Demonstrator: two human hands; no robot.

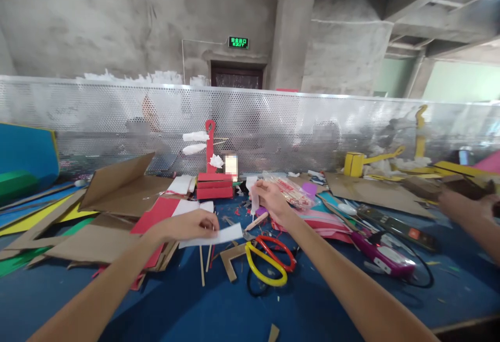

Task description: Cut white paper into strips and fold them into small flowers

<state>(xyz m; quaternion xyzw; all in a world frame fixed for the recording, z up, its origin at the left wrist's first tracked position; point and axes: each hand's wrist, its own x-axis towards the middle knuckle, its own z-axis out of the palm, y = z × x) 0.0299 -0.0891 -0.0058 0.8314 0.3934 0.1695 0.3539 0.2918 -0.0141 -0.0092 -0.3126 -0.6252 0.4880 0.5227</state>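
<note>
A strip of white paper (229, 234) is pinched in my left hand (195, 225), low over the table at the middle. My right hand (271, 199) is closed round a small whitish glue bottle (254, 199), its thin nozzle pointing down. Between and below the hands lie scissors with one yellow and one red handle (267, 274). Thin wooden sticks (202, 266) and an L-shaped piece of cardboard (231, 261) are near my left hand. Beyond both hands stands a red box (214, 186) with a red upright (210, 149) bearing white rolls.
Cardboard sheets (82, 243) and coloured board are piled at left. A bag of sticks (295, 191), a purple device (385, 256) with a black cable and a box cutter lie right. Another person's hands (469, 212) work at far right. A perforated metal screen (273, 128) closes the back.
</note>
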